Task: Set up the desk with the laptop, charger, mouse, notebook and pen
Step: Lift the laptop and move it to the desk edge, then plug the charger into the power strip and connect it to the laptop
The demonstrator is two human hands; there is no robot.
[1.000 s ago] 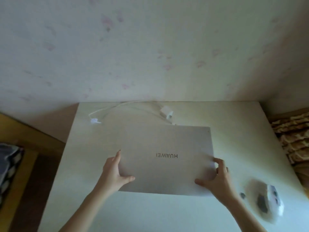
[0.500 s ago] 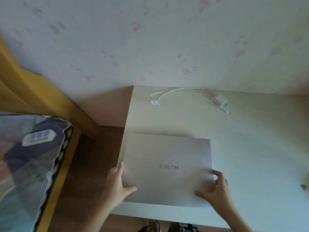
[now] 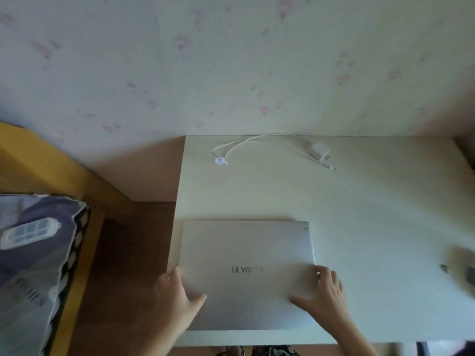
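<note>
Positioning the closed laptop at the desk's near-left corner, left hand and right hand clamping its side edges, charger lying far behind; next, likely releasing and lifting the lid.

Hands: two, a left hand and a right hand.
Laptops: one closed laptop, between the two hands and touched by both.
Chargers: one charger with one cable, well beyond both hands.
Mice: one blurred mouse, well right of the right hand.
Counters: one counter, under both hands.
</note>
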